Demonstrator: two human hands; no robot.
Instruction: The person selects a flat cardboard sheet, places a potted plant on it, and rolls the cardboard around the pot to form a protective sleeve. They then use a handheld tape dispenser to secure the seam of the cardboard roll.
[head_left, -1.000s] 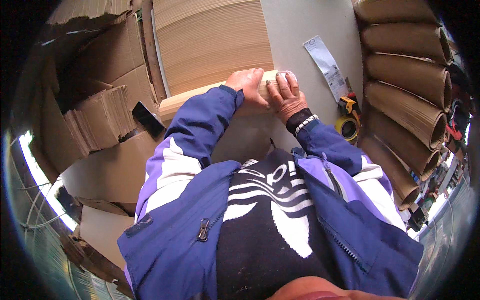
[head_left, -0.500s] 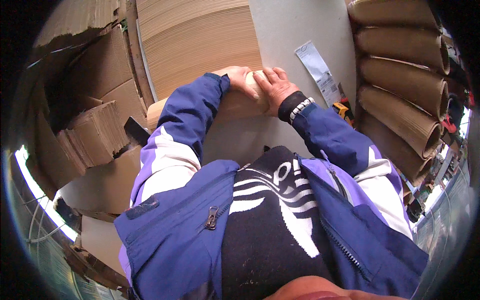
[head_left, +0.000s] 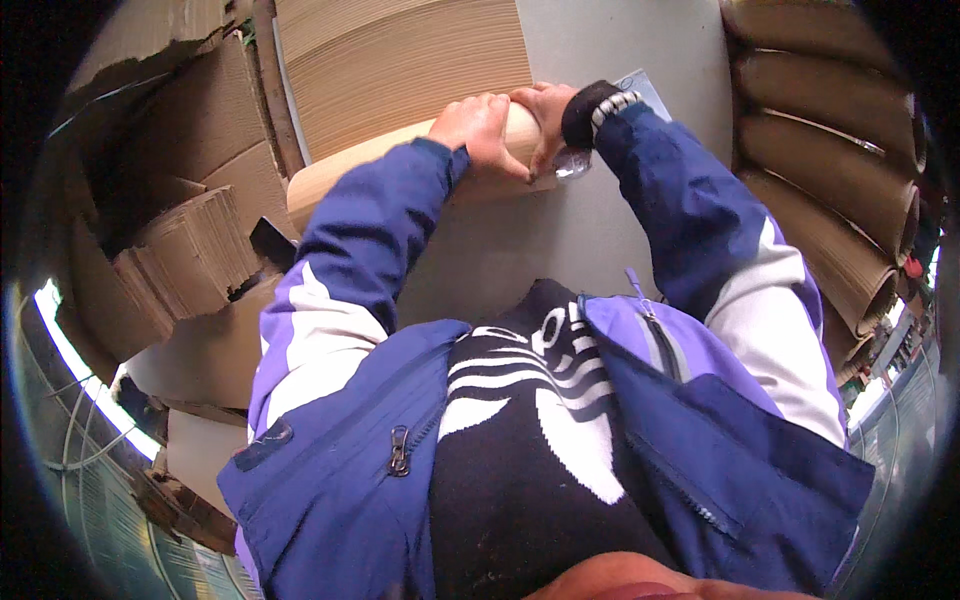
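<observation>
A thick stack of pale wood-coloured sheets [head_left: 405, 65], its many fine edges showing as lines, lies at the far side of the grey table. Along its near side the sheets bend into a smooth rounded fold [head_left: 345, 170]. My left hand [head_left: 482, 132] curves over the right end of this fold, thumb pointing toward me. Close beside it, my right hand [head_left: 548, 118] wraps around the same end, its fingers partly hidden. Next to my right wrist is something clear and shiny, like plastic [head_left: 572, 164]; I cannot make out what it is.
Several curled brown cardboard sheets [head_left: 830, 150] stand in a row at the right. Torn cardboard [head_left: 190, 250] is piled at the left, beside a wooden strip [head_left: 275, 90]. A printed paper [head_left: 645, 90] lies on the grey table [head_left: 490, 250], partly behind my right sleeve.
Both hands have moved farther away around the fold's end, the right one turning inward. My right sleeve now covers much of the printed paper, and the yellow-black tape measure has gone from sight.
</observation>
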